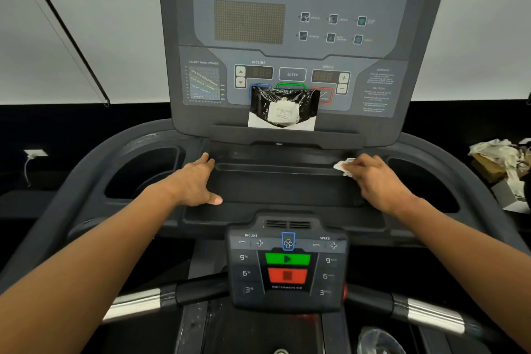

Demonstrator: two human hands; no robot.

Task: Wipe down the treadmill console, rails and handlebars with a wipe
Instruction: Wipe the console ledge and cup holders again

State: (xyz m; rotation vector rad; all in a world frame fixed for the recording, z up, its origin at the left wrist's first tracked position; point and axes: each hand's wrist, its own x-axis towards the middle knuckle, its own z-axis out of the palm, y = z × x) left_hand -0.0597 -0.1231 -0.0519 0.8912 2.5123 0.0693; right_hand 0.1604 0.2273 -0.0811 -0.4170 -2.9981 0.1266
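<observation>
Head view, right hand (376,181) pressing wipe (343,167)

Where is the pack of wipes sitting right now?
In the head view the pack of wipes stands propped on the console's ledge, centre frame, leaning against the buttons below ENTER, above and between both hands.

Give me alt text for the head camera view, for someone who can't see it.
A person's right hand presses a white wipe on the treadmill's tray ledge below the console, while the left hand rests flat on the ledge's other end. A pack of wipes leans against the console.
</observation>
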